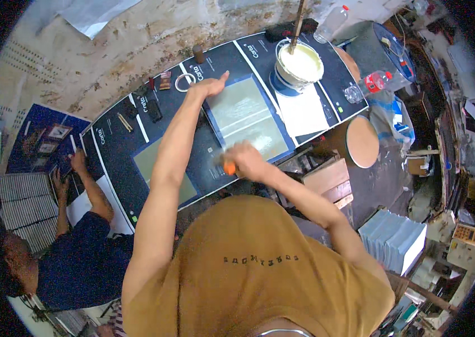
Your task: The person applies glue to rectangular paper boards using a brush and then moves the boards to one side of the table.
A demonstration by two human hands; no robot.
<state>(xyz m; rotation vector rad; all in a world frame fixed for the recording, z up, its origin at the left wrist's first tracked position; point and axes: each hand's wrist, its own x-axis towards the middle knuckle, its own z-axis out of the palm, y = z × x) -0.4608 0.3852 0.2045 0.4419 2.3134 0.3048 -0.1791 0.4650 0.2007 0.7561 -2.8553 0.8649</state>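
A greyish, glossy rectangular panel with a blue border (pixel 243 109) lies on the dark table, a pale stripe across its middle. My left hand (pixel 210 87) rests at the panel's far left corner, a finger stretched out and no object visible in it. Close to the panel's near left edge, my right hand (pixel 248 162) is closed round an orange-handled tool (pixel 229 167). The tool's head is blurred, so its kind is unclear. To the left, partly behind my left forearm, lies a similar blue-edged panel (pixel 184 182).
A bucket of cream-coloured paste (pixel 300 63) with an upright stick stands on the right, beside white paper (pixel 304 115). A tape roll (pixel 184 82) lies by the wall. Bottles (pixel 376 82) stand right. A co-worker (pixel 80 264) works at the left; stacked sheets (pixel 389 238) stand lower right.
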